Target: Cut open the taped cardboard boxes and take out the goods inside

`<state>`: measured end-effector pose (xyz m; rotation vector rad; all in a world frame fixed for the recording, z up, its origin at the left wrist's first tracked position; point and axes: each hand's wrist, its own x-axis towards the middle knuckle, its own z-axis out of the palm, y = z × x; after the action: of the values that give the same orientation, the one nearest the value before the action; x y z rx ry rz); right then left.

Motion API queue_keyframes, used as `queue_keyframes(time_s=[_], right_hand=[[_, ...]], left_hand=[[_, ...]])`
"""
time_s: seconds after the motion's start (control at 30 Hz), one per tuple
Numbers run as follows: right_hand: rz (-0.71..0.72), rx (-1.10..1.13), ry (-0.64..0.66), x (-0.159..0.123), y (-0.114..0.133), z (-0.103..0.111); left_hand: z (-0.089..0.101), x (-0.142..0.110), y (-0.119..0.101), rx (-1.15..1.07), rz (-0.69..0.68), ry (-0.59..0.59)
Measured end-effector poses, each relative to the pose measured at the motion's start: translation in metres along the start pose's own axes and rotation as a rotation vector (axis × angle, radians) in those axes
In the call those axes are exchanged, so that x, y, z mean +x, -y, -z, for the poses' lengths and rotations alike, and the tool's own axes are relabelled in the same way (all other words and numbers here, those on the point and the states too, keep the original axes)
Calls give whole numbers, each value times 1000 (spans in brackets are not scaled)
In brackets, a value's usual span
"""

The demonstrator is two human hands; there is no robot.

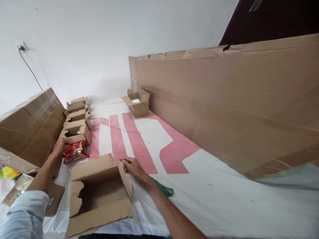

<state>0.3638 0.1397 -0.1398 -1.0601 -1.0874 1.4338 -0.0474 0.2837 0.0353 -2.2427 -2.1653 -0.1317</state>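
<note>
Open cardboard box (104, 192), ragged-edged flaps (107, 212); right hand (134, 170) pinches side flap (126, 179); left hand (60, 147) grips glossy, crinkled, pillow-shaped red packet (75, 151).

Left fingers (66, 147) hold a red packet (75, 152), right fingers (127, 162) a flap (126, 181).

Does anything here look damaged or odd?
Yes: the long cardboard panel on the right has a ragged top edge with a dark notch, and the open box by the right hand has a rough-edged near flap, as if torn.
</note>
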Motion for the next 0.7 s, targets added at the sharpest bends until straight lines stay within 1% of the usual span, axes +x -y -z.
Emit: queue_keyframes(time_s=[0.13, 0.27, 0.43, 0.57, 0.7], right_hand=[[-7, 9, 0, 1, 0, 1], [11, 9, 6, -1, 4, 1], [20, -1, 7, -4, 4, 1], [24, -22, 8, -4, -2, 1], [23, -65, 40, -7, -3, 2]], left_hand=[[-9, -5, -4, 37, 50, -79], [-9, -5, -8, 57, 72, -115], [-3, -10, -10, 58, 56, -110], [3, -20, -8, 48, 42, -112], [11, -31, -9, 33, 56, -123]])
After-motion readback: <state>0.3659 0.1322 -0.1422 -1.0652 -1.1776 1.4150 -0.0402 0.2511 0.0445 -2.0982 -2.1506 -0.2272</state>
